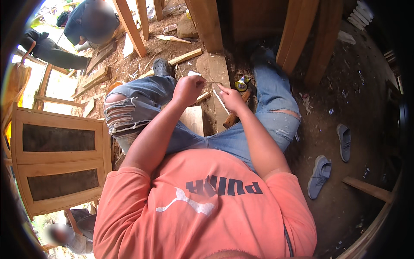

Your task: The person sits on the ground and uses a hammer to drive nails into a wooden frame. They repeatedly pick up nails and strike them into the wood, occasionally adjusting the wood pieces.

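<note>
I sit in an orange shirt and torn blue jeans, both forearms stretched out over my knees. My left hand point(188, 90) is closed around a thin nail-like metal piece point(213, 82) that sticks out to the right. My right hand point(231, 98) is right beside it, fingertips touching the piece's tip, and also holds a thin pale stick point(221, 102). Below the hands lie a wooden-handled tool point(235, 115), a yellow tape measure point(242, 83) and a short board point(193, 120) on the dirt floor.
A wooden panelled door frame point(60, 162) lies at the left. Timber posts point(207, 23) and planks point(185, 57) stand and lie ahead. Two grey shoes point(319, 175) rest on the dirt at right. Other people crouch at top left point(92, 21) and bottom left point(69, 235).
</note>
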The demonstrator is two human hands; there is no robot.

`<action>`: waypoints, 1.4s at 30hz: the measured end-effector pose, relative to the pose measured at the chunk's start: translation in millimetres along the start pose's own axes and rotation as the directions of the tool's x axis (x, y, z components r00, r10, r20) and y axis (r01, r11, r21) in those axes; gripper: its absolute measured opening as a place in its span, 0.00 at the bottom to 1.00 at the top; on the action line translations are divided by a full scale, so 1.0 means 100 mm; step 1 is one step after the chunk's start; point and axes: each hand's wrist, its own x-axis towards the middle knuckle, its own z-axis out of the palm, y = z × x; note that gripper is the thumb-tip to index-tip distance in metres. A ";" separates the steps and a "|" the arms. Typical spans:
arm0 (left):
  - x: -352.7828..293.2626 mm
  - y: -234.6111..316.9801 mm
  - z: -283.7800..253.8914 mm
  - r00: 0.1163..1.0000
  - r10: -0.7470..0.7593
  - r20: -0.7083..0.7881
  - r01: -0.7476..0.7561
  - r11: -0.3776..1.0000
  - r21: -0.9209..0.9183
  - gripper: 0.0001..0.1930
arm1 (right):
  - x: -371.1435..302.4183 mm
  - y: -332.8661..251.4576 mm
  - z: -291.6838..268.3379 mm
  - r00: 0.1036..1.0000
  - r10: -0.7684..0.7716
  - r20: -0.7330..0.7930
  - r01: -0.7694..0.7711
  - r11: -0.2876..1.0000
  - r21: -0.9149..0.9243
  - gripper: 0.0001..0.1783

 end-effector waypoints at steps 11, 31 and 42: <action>0.01 0.00 0.01 1.000 0.029 0.000 -0.029 0.999 0.023 0.08 | -0.07 -0.14 -0.05 0.987 0.077 0.141 -0.117 0.945 0.305 0.24; 0.01 0.02 0.00 0.999 0.006 0.033 -0.007 0.999 0.032 0.09 | -0.06 -0.17 -0.14 0.966 0.164 0.202 -0.221 0.927 0.304 0.26; -0.01 0.02 0.04 0.991 0.115 0.064 -0.117 0.993 0.030 0.09 | -0.06 -0.10 -0.17 0.974 0.177 0.139 -0.201 0.963 0.181 0.26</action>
